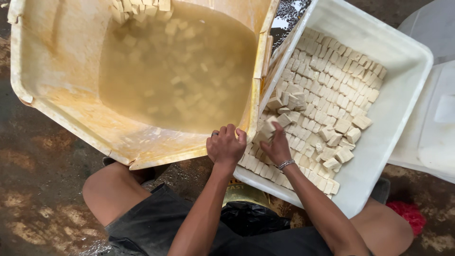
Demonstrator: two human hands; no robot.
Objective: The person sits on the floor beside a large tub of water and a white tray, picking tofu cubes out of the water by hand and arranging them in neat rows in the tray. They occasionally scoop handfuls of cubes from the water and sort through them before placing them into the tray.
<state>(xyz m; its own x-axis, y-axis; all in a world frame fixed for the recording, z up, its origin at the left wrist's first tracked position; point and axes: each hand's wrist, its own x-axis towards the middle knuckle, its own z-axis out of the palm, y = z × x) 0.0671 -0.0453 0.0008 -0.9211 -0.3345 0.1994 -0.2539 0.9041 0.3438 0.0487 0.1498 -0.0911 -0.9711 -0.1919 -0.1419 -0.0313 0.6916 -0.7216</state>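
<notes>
At the far left, a stained yellowish tub (52, 90) stood on the wet, dark floor (33, 180), tilted toward the person and filled with cloudy brownish water (180, 71) in which pale cubes lay sunk; a few more cubes (137, 7) were heaped above the waterline at its far edge. The left hand (225, 146), a ring on one finger, was curled over the near corner of that tub's rim, fingers hooked on the edge and holding nothing else. Just beside it, the right hand (276, 146), a bracelet at the wrist, reached into the white crate (403, 95), its fingers closed around one or more tofu cubes (268, 127) at the crate's near left side; the exact grip was partly hidden by the back of the hand. The crate leaned against the tub and held tofu pieces (327, 80) packed in neat rows toward the far side, with looser, tumbled pieces (339, 142) nearer the person. Further right lay another white container (436, 118), touching the crate. A red cloth-like thing (406, 213) showed by the person's right knee.
</notes>
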